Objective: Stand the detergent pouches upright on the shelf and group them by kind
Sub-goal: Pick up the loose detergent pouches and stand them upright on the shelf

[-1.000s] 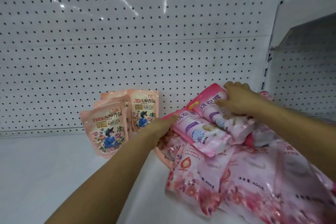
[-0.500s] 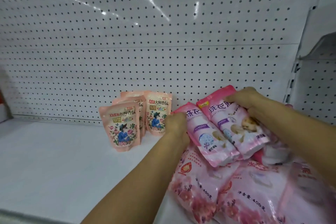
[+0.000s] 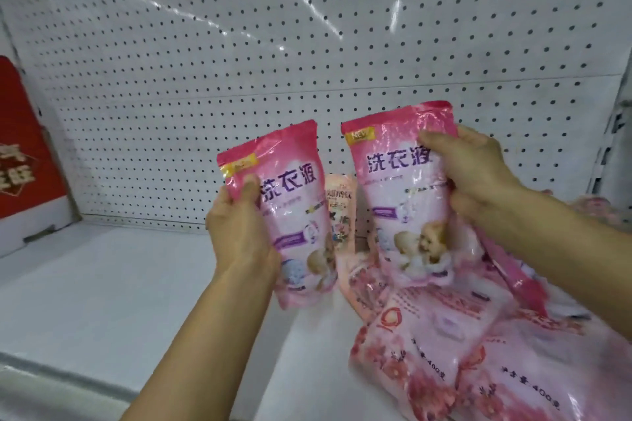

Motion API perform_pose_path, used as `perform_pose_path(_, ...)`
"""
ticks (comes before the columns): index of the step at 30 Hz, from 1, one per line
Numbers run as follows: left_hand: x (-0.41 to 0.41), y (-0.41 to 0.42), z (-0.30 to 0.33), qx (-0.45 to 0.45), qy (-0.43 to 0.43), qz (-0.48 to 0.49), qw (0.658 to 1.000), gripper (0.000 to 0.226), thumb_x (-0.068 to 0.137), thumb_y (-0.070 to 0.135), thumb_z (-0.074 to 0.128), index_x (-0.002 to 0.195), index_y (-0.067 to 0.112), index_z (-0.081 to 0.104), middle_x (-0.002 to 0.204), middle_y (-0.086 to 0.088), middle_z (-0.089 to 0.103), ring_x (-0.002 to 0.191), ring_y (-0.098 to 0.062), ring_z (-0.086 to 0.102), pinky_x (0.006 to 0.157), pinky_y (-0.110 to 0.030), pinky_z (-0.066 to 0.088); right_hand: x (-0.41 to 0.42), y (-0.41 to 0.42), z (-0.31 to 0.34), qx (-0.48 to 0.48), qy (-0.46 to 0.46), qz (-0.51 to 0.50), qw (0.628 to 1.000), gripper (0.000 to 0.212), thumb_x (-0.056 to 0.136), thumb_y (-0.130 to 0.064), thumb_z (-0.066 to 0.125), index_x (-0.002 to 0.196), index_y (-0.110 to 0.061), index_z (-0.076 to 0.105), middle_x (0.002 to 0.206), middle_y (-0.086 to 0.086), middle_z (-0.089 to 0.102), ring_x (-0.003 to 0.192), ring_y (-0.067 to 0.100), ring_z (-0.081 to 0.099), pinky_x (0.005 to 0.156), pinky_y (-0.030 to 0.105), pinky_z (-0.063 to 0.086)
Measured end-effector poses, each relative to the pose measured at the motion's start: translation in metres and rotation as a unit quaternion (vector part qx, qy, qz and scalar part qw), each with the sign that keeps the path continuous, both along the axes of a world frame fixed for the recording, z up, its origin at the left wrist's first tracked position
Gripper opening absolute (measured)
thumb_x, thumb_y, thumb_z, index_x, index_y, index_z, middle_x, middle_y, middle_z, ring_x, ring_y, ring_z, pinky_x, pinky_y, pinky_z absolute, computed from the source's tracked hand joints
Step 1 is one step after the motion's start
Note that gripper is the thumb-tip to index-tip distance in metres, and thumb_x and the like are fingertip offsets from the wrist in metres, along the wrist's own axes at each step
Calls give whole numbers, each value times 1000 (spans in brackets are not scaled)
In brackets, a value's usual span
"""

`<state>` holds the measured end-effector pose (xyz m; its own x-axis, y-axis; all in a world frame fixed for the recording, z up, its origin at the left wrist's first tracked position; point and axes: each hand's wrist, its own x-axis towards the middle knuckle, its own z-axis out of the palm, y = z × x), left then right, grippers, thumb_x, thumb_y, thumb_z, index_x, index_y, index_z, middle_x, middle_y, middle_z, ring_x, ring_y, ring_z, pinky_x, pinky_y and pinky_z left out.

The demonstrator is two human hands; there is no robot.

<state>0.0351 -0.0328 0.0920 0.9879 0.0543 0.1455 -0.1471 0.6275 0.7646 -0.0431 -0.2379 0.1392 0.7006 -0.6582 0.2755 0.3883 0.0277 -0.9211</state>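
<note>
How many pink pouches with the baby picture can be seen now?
2. One pink baby pouch is gripped in the left hand, the other baby pouch in the right hand, both held upright. More may be hidden in the pile.

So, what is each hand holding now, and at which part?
Each holds one pink pouch, upright. The left hand grips the left pouch along its left edge, thumb in front. The right hand grips the right pouch at its upper right edge.

1. The left hand (image 3: pixel 239 232) now grips a pink pouch (image 3: pixel 294 212), lifted upright off the heap.
2. The right hand (image 3: pixel 478 178) now holds its pouch (image 3: pixel 400 195) upright, raised alongside.
</note>
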Motion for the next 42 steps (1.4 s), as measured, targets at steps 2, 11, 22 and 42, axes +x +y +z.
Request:
perform_pose_path(2, 9, 12, -7, -1, -11, 29, 1000, 19, 98, 11, 57, 80, 16, 56, 60, 3, 66, 49, -10, 62, 57, -30, 59, 21, 21, -2, 25, -11, 4, 1000, 6, 85, -9, 68, 85, -14, 64, 70, 6, 70, 61, 19, 67, 63, 33, 58)
perform_pose_path(11, 40, 16, -49, 60, -42, 86, 994, 15, 100, 12, 52, 87, 18, 56, 81, -4, 68, 67, -14, 66, 75, -39, 58, 95, 90, -50, -10, 7, -52, 999, 13, 81, -7, 66, 74, -4, 56, 68, 8, 45, 65, 16, 39, 56, 26, 35)
perform_pose_path(22, 43, 21, -56, 185, -112, 22, 976, 15, 101, 10, 50, 98, 20, 61, 81, 6, 71, 71, -8, 69, 69, -29, 58, 85, 73, -57, -192, 163, 27, 967, 16, 89, -14, 66, 100, -3, 65, 99, 18, 70, 86, 29, 68, 84, 46, 56)
perform_pose_path(42, -50, -83, -68, 640, -274, -230, 680, 65, 94, 42, 60, 148, 16, 33, 147, -6, 48, 130, -27, 50, 107, -44, 43, -99, -60, -76, -513, 376, -103, 765, 22, 90, -25, 65, 111, -21, 65, 119, -3, 64, 101, 12, 55, 89, 28, 43)
